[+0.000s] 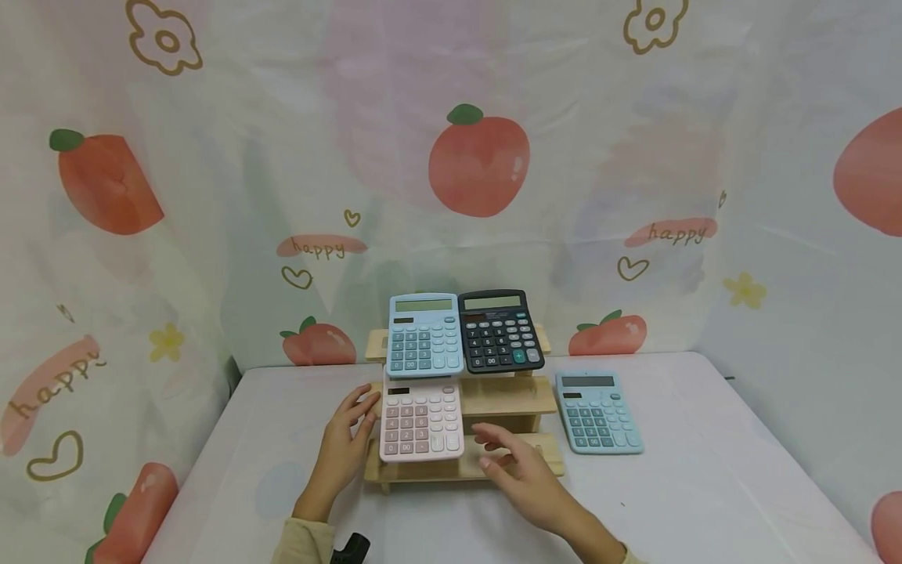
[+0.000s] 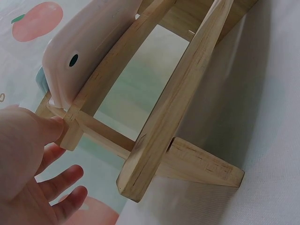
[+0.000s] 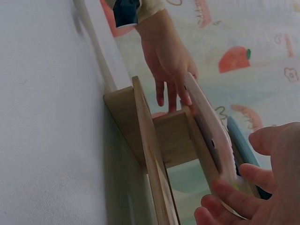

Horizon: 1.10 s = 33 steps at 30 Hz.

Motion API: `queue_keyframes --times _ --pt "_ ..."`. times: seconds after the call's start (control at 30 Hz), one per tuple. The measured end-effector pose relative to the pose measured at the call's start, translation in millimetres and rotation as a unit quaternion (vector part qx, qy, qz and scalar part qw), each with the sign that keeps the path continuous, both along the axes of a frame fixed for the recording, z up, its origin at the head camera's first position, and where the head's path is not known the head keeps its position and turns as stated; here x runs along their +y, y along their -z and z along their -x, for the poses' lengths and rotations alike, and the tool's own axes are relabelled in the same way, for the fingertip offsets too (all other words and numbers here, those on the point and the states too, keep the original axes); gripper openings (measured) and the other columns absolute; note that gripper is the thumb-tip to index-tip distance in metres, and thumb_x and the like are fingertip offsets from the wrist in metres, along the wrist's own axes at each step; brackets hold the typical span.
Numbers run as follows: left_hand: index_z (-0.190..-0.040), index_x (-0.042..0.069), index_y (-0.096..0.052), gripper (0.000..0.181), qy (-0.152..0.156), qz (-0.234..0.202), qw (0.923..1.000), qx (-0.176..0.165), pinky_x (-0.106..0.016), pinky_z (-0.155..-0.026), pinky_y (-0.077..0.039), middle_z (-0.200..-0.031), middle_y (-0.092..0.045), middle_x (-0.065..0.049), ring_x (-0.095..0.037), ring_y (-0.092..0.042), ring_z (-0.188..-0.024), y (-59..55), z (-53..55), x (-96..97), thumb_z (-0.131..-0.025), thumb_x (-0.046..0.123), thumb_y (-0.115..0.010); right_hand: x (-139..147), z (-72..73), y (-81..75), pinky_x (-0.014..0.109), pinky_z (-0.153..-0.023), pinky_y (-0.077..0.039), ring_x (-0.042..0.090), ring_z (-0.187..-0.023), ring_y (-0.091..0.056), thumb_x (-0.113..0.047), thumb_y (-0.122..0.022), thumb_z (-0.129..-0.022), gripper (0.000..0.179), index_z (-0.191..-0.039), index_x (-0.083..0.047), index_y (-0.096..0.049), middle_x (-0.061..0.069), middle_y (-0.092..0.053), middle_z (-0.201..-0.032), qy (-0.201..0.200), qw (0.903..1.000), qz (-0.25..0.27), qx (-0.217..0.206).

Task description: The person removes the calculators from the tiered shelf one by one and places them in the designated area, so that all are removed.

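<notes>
A pink calculator [image 1: 421,423] leans on the left part of a stepped wooden stand [image 1: 503,398]. Above it on the stand sit a light blue calculator [image 1: 425,335] and, side by side with that, a black one [image 1: 499,333]. My left hand [image 1: 347,442] is at the stand's left side; in the left wrist view its thumb [image 2: 52,129] touches a board's end while the other fingers spread loosely. My right hand [image 1: 521,478] hovers by the pink calculator's right edge, fingers apart and slightly bent, holding nothing. Whether a fingertip touches the calculator I cannot tell.
Another blue calculator [image 1: 599,413] lies on the white table [image 1: 705,470] to the right of the stand. A printed fabric backdrop [image 1: 550,258] rises behind and along both sides. Near my left sleeve a small black object [image 1: 351,548] shows at the bottom edge.
</notes>
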<state>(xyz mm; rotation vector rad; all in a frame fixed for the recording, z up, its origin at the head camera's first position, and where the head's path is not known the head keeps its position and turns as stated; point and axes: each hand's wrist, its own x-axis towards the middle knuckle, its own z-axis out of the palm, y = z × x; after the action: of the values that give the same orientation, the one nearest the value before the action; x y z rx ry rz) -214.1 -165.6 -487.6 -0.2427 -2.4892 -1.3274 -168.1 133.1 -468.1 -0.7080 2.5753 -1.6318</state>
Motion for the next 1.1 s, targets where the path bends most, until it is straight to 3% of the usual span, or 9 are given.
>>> queue_keyframes --times 0.43,0.73,1.1 --pt "-0.139 0.001 -0.060 0.038 0.001 -0.004 1.0000 -0.005 -0.059 -0.103 -0.048 -0.154 -0.048 -0.014 -0.039 -0.049 -0.141 0.3 1.1 1.4 -0.102 0.010 -0.057 -3 -0.6 -1.0 0.028 -0.091 -0.054 0.035 -0.123 -0.057 -0.023 -0.061 -0.102 0.054 -0.153 -0.018 -0.044 0.012 -0.059 -0.144 -0.024 0.9984 -0.042 -0.028" --pt "-0.139 0.002 -0.060 0.037 -0.001 -0.003 1.0000 -0.005 -0.059 -0.103 -0.048 -0.155 -0.048 -0.014 -0.039 -0.049 -0.141 1.3 0.6 0.9 -0.102 0.009 -0.057 -6 7.2 0.8 0.029 -0.091 -0.055 0.032 -0.119 -0.059 -0.015 -0.060 -0.101 0.055 -0.154 -0.015 -0.043 0.013 -0.058 -0.143 -0.041 0.9988 -0.011 -0.023" --pt "-0.138 0.001 -0.061 0.037 0.001 0.001 1.0000 0.005 -0.060 -0.102 -0.049 -0.154 -0.049 -0.014 -0.040 -0.050 -0.140 1.5 -0.1 -0.5 -0.102 0.009 -0.057 -16 13.5 -5.3 0.029 -0.092 -0.055 0.031 -0.119 -0.060 -0.021 -0.060 -0.102 0.055 -0.153 -0.011 -0.042 0.016 -0.055 -0.147 -0.054 0.9978 0.007 -0.037"
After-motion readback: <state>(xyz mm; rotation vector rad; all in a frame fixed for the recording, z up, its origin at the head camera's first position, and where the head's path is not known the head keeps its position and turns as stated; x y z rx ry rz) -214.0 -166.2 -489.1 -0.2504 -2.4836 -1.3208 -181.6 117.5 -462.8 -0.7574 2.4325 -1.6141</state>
